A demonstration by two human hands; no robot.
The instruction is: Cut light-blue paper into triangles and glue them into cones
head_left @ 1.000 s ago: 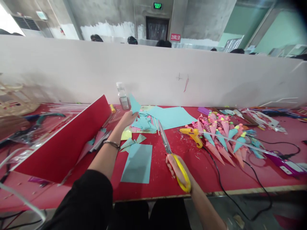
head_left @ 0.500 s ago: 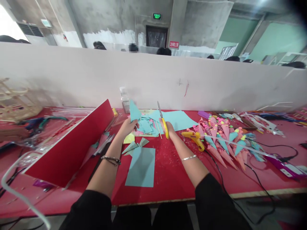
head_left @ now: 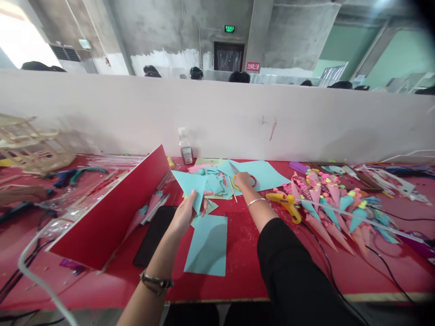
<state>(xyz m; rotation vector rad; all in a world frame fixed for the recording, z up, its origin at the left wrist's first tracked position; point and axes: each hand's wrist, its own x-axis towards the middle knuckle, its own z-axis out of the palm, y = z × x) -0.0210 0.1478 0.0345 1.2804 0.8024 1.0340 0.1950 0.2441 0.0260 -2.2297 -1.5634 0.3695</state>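
Left hand (head_left: 185, 213) pinches blue paper (head_left: 188, 183) — its broad end spreading beyond the hand.

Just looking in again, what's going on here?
A person's left hand holds up a pointed piece of blue paper. The right hand is at the handles of the scissors, over blue paper at the back; whether it grips them is hard to tell. A blue rectangle lies on the red table in front. To the right are a yellow glue gun and decorated cones.
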